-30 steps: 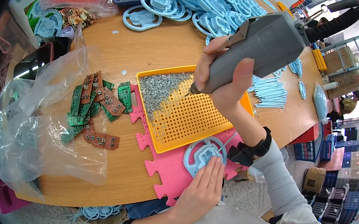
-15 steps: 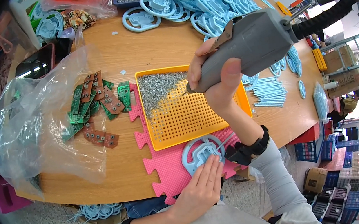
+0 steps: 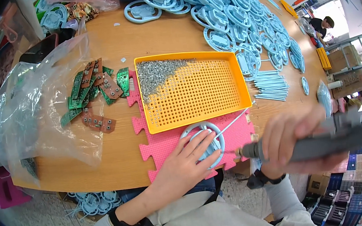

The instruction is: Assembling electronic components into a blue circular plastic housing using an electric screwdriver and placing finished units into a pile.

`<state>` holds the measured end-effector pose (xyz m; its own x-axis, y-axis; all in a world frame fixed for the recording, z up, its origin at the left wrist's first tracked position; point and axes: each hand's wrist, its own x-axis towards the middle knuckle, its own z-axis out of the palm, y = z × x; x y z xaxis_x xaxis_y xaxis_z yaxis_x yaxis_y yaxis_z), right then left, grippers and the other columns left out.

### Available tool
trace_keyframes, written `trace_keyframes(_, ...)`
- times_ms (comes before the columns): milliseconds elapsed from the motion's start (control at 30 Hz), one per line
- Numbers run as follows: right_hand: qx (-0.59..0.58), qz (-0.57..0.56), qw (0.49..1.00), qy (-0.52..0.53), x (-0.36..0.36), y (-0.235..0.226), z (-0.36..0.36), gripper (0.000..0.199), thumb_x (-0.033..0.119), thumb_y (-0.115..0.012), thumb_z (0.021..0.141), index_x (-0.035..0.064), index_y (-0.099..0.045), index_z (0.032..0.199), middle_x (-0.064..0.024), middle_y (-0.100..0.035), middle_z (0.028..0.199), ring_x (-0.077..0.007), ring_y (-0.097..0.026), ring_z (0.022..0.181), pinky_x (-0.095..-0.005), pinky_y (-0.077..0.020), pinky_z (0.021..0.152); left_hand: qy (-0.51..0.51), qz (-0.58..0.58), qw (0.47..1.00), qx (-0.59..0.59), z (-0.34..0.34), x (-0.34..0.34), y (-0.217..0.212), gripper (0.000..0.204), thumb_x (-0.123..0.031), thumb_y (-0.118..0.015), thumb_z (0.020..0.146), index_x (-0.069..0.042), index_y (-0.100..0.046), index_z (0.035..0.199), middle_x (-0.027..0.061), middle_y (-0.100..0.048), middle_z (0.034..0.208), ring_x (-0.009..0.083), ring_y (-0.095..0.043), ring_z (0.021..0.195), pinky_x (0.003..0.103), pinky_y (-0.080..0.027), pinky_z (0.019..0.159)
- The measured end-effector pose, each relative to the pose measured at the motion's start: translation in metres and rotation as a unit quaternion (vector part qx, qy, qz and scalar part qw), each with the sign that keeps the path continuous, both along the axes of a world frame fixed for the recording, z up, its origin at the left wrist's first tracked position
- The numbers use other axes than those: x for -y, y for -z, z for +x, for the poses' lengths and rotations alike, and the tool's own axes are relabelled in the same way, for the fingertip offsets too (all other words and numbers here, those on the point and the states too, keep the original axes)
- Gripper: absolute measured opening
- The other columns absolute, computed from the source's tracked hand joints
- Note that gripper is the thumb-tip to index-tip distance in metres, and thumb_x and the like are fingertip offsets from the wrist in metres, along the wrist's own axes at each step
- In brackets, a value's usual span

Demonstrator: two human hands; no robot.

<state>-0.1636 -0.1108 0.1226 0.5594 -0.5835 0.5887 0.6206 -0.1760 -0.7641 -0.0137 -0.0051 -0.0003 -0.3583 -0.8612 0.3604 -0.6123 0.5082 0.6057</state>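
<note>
My left hand [image 3: 183, 165] lies with fingers stretched across a light-blue plastic ring-shaped part [image 3: 221, 140], pressing it onto a pink foam mat [image 3: 158, 145]. A thin pale-blue rod [image 3: 233, 123] sticks out from that part toward the upper right. In my right hand [image 3: 285, 142] is a grey electric screwdriver [image 3: 340, 141], held level and blurred by motion. Its bit points left, close to the right side of the ring. Whether the bit touches the part, or carries a screw, I cannot tell. My left fingers hide much of the part's middle.
Just beyond the mat stands a yellow perforated tray [image 3: 200, 118] with loose screws [image 3: 157, 75]. Green and brown circuit boards [image 3: 91, 90] and a clear plastic bag [image 3: 48, 112] lie left. Blue ring parts [image 3: 238, 23] pile up at the back, blue rods [image 3: 271, 86] to the right.
My right hand has brought the screwdriver from above the tray down to the right of the ring part, bit toward it. My left hand has spread further over the part. The view has shifted slightly.
</note>
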Motion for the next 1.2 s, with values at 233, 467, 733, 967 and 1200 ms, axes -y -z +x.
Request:
trace_keyframes(233,-0.013,-0.046,0.996,0.074,-0.045,0.037,-0.011,0.077,0.067,-0.057,0.075,-0.0059,-0.046,0.096,-0.0103,-0.058,0.062,-0.0215,-0.055,0.043,-0.0307,-0.0467,0.039,-0.002,0.021,0.999,-0.046,-0.002,0.002,0.001,0.060,-0.022,-0.073,0.068,-0.011,-0.054,0.124,0.0131,-0.044,0.134,0.0299,-0.042,0.124,0.045,-0.036,0.100)
trace_keyframes(467,-0.067,-0.008,0.996,0.065,-0.049,0.050,-0.014,0.077,0.068,-0.062,0.070,-0.0022,-0.050,0.100,-0.0098,-0.060,0.065,-0.0221,-0.059,0.052,-0.0331,-0.0505,0.049,-0.006,0.019,0.998,-0.056,-0.001,0.001,0.001,0.060,-0.021,-0.074,0.066,-0.011,-0.055,0.123,0.0133,-0.044,0.134,0.0296,-0.042,0.124,0.044,-0.036,0.099)
trace_keyframes(733,-0.083,-0.047,0.992,0.079,-0.049,0.054,-0.010,0.075,0.065,-0.062,0.073,-0.0037,-0.049,0.099,-0.0099,-0.059,0.064,-0.0220,-0.059,0.052,-0.0329,-0.0502,0.049,-0.004,0.017,0.998,-0.061,-0.001,0.002,-0.001,0.060,-0.019,-0.074,0.064,-0.009,-0.056,0.121,0.0123,-0.044,0.134,0.0289,-0.042,0.123,0.043,-0.037,0.098)
trace_keyframes(967,-0.079,-0.113,0.982,0.125,-0.053,0.061,-0.002,0.070,0.067,-0.053,0.079,-0.0019,-0.045,0.092,-0.0071,-0.056,0.054,-0.0166,-0.056,0.041,-0.0258,-0.0474,0.040,-0.001,0.019,0.997,-0.070,0.000,0.002,0.000,0.059,-0.022,-0.073,0.064,-0.007,-0.056,0.118,0.0122,-0.044,0.133,0.0269,-0.041,0.124,0.041,-0.037,0.099)
trace_keyframes(1200,-0.071,-0.100,0.991,0.053,-0.048,0.066,-0.007,0.069,0.055,-0.067,0.076,-0.0052,-0.046,0.103,-0.0106,-0.057,0.065,-0.0236,-0.059,0.056,-0.0324,-0.0474,0.047,-0.008,0.034,0.997,-0.074,0.000,0.002,-0.003,0.063,-0.023,-0.075,0.060,-0.010,-0.057,0.118,0.0105,-0.044,0.134,0.0284,-0.043,0.121,0.042,-0.041,0.096)
